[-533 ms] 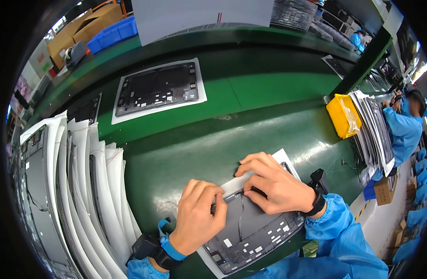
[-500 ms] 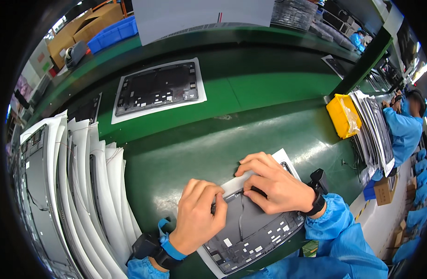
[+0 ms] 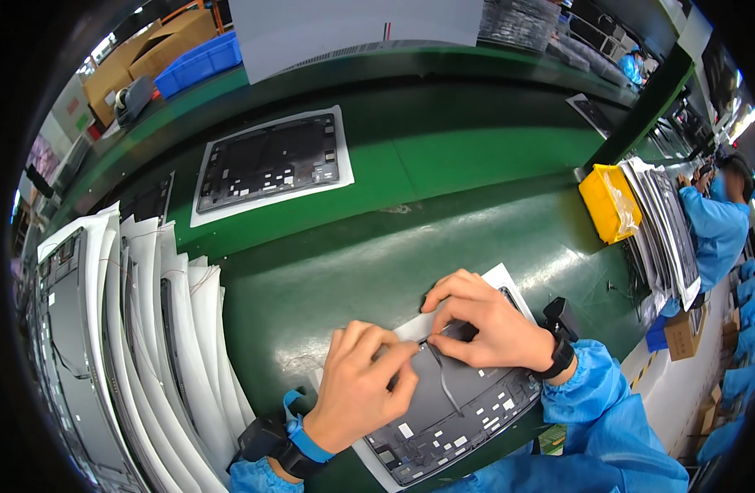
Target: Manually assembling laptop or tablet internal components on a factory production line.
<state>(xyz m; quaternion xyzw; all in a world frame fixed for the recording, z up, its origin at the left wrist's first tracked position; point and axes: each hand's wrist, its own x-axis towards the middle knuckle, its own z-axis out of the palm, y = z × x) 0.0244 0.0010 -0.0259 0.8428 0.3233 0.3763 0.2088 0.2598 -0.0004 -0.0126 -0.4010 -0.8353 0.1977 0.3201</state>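
A dark tablet-like housing [image 3: 418,394], with small white patches along its near side, lies tilted on a white sheet [image 3: 496,278] before me. Across its middle slants a thin grey flat cable [image 3: 449,382]. My left hand [image 3: 365,382] has its thumb and index finger pinched together at the housing's far edge, beside the cable's upper end. Close to them, my right hand [image 3: 497,329] is closed with thumb and index finger at that same end. The fingers hide what either pinch holds. Both wrists wear dark bands; the left has a blue strap too.
Left of me stands a stack of similar housings between white sheets [image 3: 176,329]. Another housing [image 3: 271,160] lies on the green bench at the back. A yellow bin [image 3: 609,204] and more stacked housings [image 3: 669,226] are at right, near a person in blue [image 3: 714,222].
My left hand has moved right, bringing its fingertips close to my right hand. The cable's near end has swung right, so it slants more. My right thumb and index finger have drawn together.
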